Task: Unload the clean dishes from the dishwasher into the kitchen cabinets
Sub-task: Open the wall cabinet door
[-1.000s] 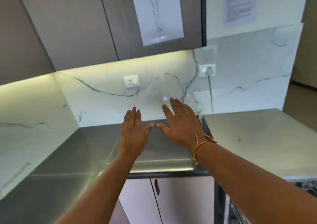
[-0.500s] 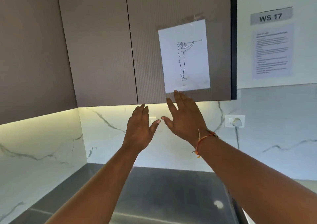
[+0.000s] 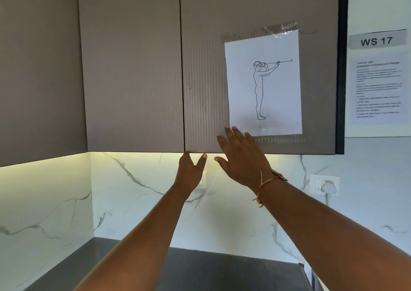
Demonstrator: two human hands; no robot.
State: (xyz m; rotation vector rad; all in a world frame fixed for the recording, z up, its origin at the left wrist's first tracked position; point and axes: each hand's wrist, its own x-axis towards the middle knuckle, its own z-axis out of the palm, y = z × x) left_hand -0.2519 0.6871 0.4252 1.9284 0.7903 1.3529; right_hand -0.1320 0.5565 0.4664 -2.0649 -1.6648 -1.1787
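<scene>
Two closed taupe wall-cabinet doors hang ahead, the left door (image 3: 133,68) and the right door (image 3: 204,79) meeting at a vertical seam. My left hand (image 3: 191,170) reaches up under the bottom edge at that seam; its fingertips are hidden behind the doors' lower edge, the thumb sticking out to the right. My right hand (image 3: 242,157) is raised beside it with fingers spread and straight, in front of the right door's lower part, holding nothing. No dishes or dishwasher are in view.
A paper with a line drawing (image 3: 263,83) is taped to the right door. A "WS 17" label (image 3: 377,41) and printed sheet (image 3: 378,90) hang on the wall at right. Below lie a lit marble backsplash (image 3: 133,190), a wall socket (image 3: 324,185) and a steel counter (image 3: 200,268).
My view has tilted upward from the counter to the cabinets. Both hands have risen; the left hand's fingers have reached the cabinet's bottom edge, the right hand now overlaps the right door.
</scene>
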